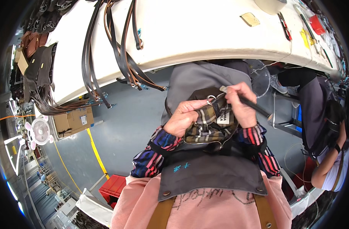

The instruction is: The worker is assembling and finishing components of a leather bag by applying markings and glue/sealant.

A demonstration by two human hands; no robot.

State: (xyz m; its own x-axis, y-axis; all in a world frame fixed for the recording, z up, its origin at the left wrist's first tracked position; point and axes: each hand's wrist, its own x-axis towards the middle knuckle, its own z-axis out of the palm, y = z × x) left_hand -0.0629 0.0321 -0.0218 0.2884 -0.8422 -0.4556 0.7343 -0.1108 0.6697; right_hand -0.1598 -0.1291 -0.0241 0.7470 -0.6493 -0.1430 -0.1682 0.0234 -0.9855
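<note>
White tabletop (205, 34) above, draped with dark leather straps (121, 49). Below it, grey bag (205, 82) with plaid lining (207, 128) on the lap. Left hand (182, 118), fingers closed, pinching the lining by a metal ring (211, 100). Right hand (241, 105), fingers closed around a dark slender tool (254, 107), long axis slanting down-right, tip just right of the ring.

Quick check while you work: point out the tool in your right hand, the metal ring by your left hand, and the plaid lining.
tool (249, 103), head view, on its dark handle below the right hand (241, 105).
metal ring (212, 99), head view, on its rim beside the left hand (181, 117).
plaid lining (205, 129), head view, on the checked cloth.
</note>
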